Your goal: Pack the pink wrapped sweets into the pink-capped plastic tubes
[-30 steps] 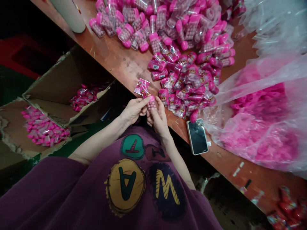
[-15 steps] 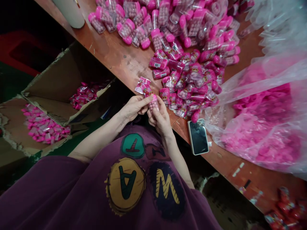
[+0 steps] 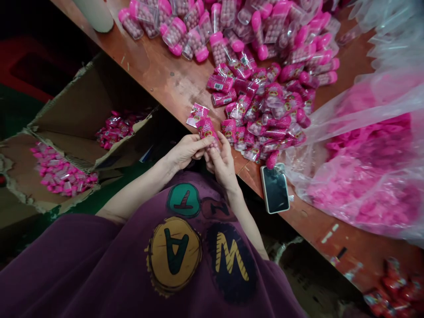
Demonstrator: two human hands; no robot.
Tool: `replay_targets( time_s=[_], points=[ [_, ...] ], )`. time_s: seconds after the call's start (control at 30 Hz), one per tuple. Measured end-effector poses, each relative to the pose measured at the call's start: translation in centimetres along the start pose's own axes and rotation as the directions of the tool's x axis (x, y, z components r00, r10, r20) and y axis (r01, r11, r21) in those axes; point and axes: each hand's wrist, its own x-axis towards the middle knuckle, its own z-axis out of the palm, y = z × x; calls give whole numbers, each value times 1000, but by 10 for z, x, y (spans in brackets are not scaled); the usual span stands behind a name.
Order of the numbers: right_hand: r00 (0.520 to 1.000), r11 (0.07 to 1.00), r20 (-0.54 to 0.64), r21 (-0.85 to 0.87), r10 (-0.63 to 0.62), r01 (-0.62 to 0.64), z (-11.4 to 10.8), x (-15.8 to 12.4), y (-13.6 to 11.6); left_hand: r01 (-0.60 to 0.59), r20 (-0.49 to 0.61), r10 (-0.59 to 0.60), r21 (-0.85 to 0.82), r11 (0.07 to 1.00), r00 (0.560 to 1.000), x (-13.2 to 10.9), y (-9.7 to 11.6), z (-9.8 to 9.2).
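At the table edge my two hands meet, fingers pinched together. My left hand [image 3: 189, 150] pinches a pink printed sleeve [image 3: 206, 128] that points away from me. My right hand [image 3: 222, 164] is closed around a small candy bottle [image 3: 214, 145], largely hidden by fingers and the sleeve; how far the sleeve covers it I cannot tell. Just beyond lie loose flat sleeves [image 3: 198, 114]. To the right of my hands is a heap of sleeved candy bottles [image 3: 261, 110].
Unsleeved bottles with pink caps [image 3: 198, 39] pile up at the back. A phone [image 3: 275, 189] lies at the table edge. Right of it, a clear plastic bag [image 3: 367, 176] holds pink pieces. Cardboard boxes [image 3: 73, 106] with pink packages stand lower left. A white cylinder [image 3: 96, 15] stands far left.
The bottle's pink cap, visible between my fingers before, is now covered by the sleeve and fingers. The sleeve has come nearer to my right hand. The view has shifted slightly.
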Motion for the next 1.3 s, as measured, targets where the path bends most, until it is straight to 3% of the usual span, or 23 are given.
replay_targets(
  time_s=[0.13, 0.33, 0.47, 0.5, 0.57, 0.63, 0.7, 0.73, 0.8, 0.87, 0.97, 1.03, 1.13, 1.3],
  points=[
    [999, 990, 48, 139, 4, -11, -5, -1, -4, 77, 74, -79, 29, 997, 994, -5, 0, -4],
    [997, 993, 78, 113, -25, 16, -7, 12, 0, 73, 136, -86, 97, 993, 987, 0, 8, -3],
    [991, 973, 51, -189, -124, 131, -24, 23, -31, -5, 195, -12, 83, 997, 981, -2, 16, 2],
    [982, 927, -6, -330, -191, 178, -31, 24, -45, -44, 167, 25, 115, 992, 986, -4, 18, 1],
    [924, 742, -149, -646, -353, 179, -44, 24, -77, -172, 5, 177, 279, 945, 984, -6, 23, -2],
    [854, 485, -247, -875, -458, 7, -50, 26, -106, -299, -131, 440, 561, 772, 888, -5, 27, -9],
    [816, 273, -277, -950, -507, -152, -44, 34, -123, -302, -75, 630, 829, 470, 773, -1, 28, -17],
    [817, 208, -257, -963, -517, -171, -36, 43, -126, -258, -4, 652, 916, 306, 758, 2, 28, -19],
    [847, 135, -141, -987, -513, -82, -16, 72, -126, -140, 105, 585, 990, 16, 804, 9, 25, -23],
    [865, 99, 30, -991, -501, 91, 6, 116, -120, -54, 147, 496, 979, -197, 856, 14, 20, -25],
    [855, 88, 95, -983, -510, 162, 29, 190, -115, -26, 190, 469, 942, -334, 863, 18, 10, -28],
    [844, 47, 76, -992, -531, 120, 38, 230, -114, -66, 225, 484, 944, -324, 845, 20, 5, -32],
    [864, -39, 75, -997, -498, 64, 47, 261, -107, -147, 221, 532, 973, -179, 817, 23, 2, -37],
    [896, -100, 58, -995, -440, 15, 47, 243, -89, -225, 66, 568, 951, 214, 820, 24, 9, -31]
  ],
)
